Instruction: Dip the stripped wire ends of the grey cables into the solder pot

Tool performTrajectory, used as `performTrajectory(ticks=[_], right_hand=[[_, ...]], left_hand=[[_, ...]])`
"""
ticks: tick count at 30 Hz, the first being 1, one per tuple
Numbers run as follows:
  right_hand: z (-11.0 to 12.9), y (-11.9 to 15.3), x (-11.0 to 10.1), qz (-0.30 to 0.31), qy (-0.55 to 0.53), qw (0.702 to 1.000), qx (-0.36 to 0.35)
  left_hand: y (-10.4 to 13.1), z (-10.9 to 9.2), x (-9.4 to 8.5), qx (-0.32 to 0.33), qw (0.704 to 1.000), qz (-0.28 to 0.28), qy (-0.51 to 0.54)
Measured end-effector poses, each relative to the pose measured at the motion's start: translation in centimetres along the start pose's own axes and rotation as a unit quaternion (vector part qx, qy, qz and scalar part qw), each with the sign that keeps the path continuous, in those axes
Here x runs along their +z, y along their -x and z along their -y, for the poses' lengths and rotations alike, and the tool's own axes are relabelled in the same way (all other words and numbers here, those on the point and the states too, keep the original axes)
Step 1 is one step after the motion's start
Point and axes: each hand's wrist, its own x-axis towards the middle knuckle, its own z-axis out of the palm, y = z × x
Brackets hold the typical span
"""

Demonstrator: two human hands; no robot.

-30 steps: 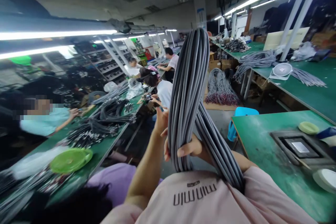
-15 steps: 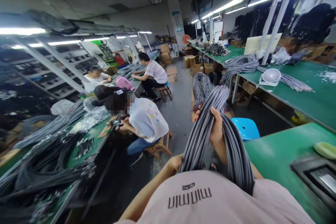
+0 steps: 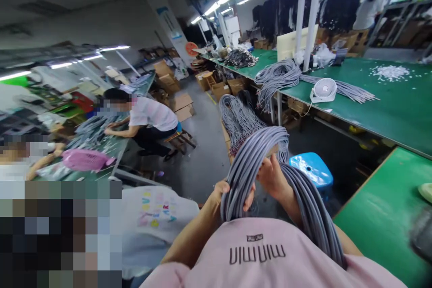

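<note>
A thick bundle of grey cables (image 3: 251, 153) arches in front of my chest, and its right side hangs over my right forearm. My left hand (image 3: 221, 191) is closed around the bundle's left side, with the thumb on the outside and fingertips showing on the inner side. My right hand (image 3: 275, 180) grips under the top of the arch; its thumb points up and its fingers are partly hidden behind the cables.
A blue stool (image 3: 310, 166) stands by the green table (image 3: 388, 184) at my right. More grey cables (image 3: 236, 117) lie on the floor ahead. The long bench (image 3: 357, 112) holds a white fan (image 3: 324, 90) and cable coils. Co-workers sit at the left, one (image 3: 151, 117) on a stool.
My view has swung to the right. Both hands have shifted on the cable bundle: my left hand has come up its left side, and my right hand sits lower under the bent top.
</note>
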Motion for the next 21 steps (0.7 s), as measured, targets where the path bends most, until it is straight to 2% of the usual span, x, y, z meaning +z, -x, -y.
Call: performTrajectory(ticks=[3,6,8,10,13,17,21], right_hand=[[-1.4,-1.2,-1.9,-0.045,0.003,0.999,0.015],[-2.4,-2.9,-2.5,-0.116,0.070,0.991,-0.014],[-2.5,-4.7,-2.1,-0.144,0.099,0.983,-0.046],[-1.9,-6.6,-1.4,-0.168,0.113,0.975,-0.091],[-0.2,-8.7,-1.1,-0.242,0.146,0.947,-0.151],[2.6,-9.0,-1.7,-0.368,0.232,0.884,-0.168],[5.4,-8.4,-3.2,-0.459,0.264,0.830,-0.174]], left_hand=[[-3.0,-6.2,-2.9,0.037,0.998,0.059,-0.002],[-6.9,-12.1,-5.0,0.069,0.993,0.092,-0.005],[-10.0,-15.6,-5.8,0.086,0.992,0.090,-0.001],[-13.4,-18.7,-5.7,0.087,0.992,0.091,0.000],[-18.6,-22.5,-4.0,0.068,0.988,0.137,-0.002],[-24.6,-26.6,0.4,0.021,0.975,0.218,0.026],[-29.3,-29.7,4.8,-0.043,0.950,0.285,0.117]])
